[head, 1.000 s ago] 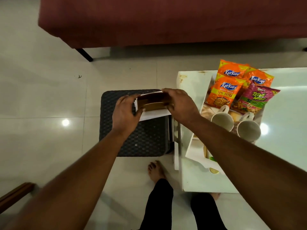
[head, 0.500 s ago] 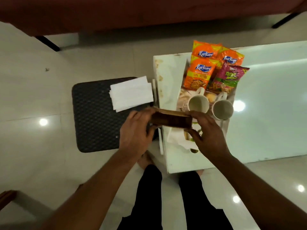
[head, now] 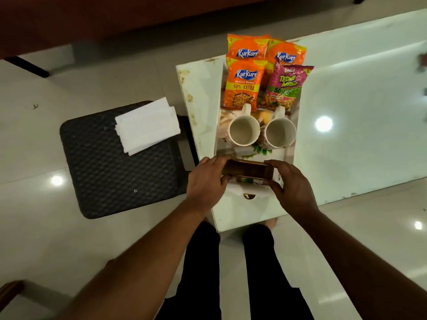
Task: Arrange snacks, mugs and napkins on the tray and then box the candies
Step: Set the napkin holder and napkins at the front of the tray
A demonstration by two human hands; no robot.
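Observation:
A small brown wooden box [head: 247,172] is held at its two ends by my left hand [head: 205,181] and my right hand [head: 293,183], over the near end of the white tray [head: 290,155]. On the tray stand two white mugs [head: 243,131] [head: 280,133], side by side and mouth up. Beyond them lie three orange Kurkure packets [head: 243,86] and one pink snack packet [head: 285,87]. A stack of white napkins [head: 147,125] lies on the black stool [head: 115,172] to the left of the table. No candies are visible.
The tray rests on a glossy white table [head: 346,112] whose near-left corner is by my legs. A dark red sofa [head: 115,17] runs along the top. A wooden chair arm [head: 9,289] shows at the lower left. The floor is pale tile.
Both hands carried the wooden box from above the napkins on the stool rightward to the near end of the tray. The napkins stayed on the stool.

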